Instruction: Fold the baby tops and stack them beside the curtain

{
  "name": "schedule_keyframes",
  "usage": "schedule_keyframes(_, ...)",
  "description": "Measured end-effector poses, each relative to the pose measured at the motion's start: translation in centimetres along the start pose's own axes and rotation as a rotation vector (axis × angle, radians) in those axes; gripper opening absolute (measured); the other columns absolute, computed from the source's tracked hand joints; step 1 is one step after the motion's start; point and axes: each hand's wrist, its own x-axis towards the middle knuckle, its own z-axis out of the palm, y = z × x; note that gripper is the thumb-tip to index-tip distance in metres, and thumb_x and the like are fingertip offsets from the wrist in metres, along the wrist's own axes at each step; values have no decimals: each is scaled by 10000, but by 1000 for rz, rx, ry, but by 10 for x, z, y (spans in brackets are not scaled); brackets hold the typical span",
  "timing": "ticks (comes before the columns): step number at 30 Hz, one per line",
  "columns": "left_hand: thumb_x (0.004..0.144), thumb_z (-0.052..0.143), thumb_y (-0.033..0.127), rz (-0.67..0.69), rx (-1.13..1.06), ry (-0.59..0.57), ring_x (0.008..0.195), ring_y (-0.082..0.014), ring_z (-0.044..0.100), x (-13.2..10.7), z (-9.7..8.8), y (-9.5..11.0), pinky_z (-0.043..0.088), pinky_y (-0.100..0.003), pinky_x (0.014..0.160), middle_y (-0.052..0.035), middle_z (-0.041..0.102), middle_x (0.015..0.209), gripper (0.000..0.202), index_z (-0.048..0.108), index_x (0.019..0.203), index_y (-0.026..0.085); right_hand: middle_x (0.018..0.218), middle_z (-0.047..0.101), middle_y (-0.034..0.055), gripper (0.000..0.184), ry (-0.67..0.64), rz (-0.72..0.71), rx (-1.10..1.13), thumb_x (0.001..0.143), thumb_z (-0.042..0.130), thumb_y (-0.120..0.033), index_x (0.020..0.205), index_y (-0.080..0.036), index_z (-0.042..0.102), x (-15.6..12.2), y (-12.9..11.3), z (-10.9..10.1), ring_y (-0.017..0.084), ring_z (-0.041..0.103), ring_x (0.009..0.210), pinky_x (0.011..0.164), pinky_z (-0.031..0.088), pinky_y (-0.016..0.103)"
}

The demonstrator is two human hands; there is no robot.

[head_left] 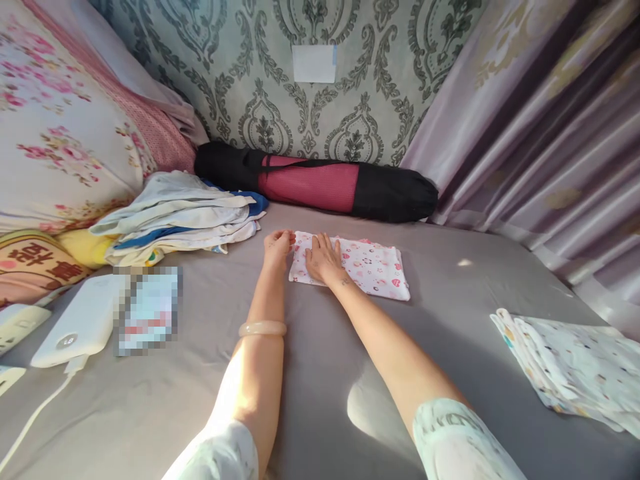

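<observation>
A white cloth with pink and red hearts and flowers (377,267) lies folded into a flat rectangle on the grey bed sheet. My right hand (325,259) rests flat on its left part, palm down with the fingers stretched out. At the cloth's far left corner, my left hand (279,244) is closed, with its fingertips pinching the edge. A pale bangle (263,328) circles my left forearm.
A rolled mat in a black and pink bag (310,187) lies along the wall. Left are piled clothes (185,210), a white power bank (83,320) with its cable and a blurred packet (150,310). Folded patterned cloths (575,363) lie right, below the curtain (500,133).
</observation>
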Motion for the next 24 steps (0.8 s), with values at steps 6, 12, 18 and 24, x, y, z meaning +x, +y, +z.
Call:
schedule_keyframes(6, 746, 567, 164, -5, -19, 90, 759, -159, 672, 6, -3, -3, 497, -270, 694, -45, 682, 730, 48, 608, 771, 165, 1597, 300, 123, 570, 10, -83, 10, 1022, 223, -341, 1515, -77, 339, 6, -12, 13, 246, 219, 1484, 1205, 107, 478)
schedule_keyframes(12, 730, 563, 168, 4, -32, 117, 755, -165, 672, 10, -3, -5, 488, -260, 662, -41, 675, 709, 61, 601, 778, 168, 1603, 287, 118, 575, -33, -58, -1, 1020, 222, -343, 1518, -78, 334, 8, -14, 11, 251, 212, 1485, 1202, 118, 493)
schedule_keyframes(18, 767, 495, 177, 103, -41, 218, 737, -136, 661, 12, -8, -4, 468, -243, 678, -35, 662, 765, 103, 582, 818, 161, 1598, 290, 141, 565, 7, -166, -20, 1008, 262, -306, 1497, -39, 355, 18, -27, 7, 250, 196, 1491, 1207, 72, 497)
schedule_keyframes(24, 774, 469, 202, 107, -3, 213, 749, -139, 664, 14, -9, -5, 475, -249, 689, -42, 665, 801, 144, 582, 854, 166, 1568, 353, 156, 570, 5, -167, -8, 1007, 271, -312, 1484, -17, 369, 22, -29, 17, 248, 235, 1478, 1202, 122, 456)
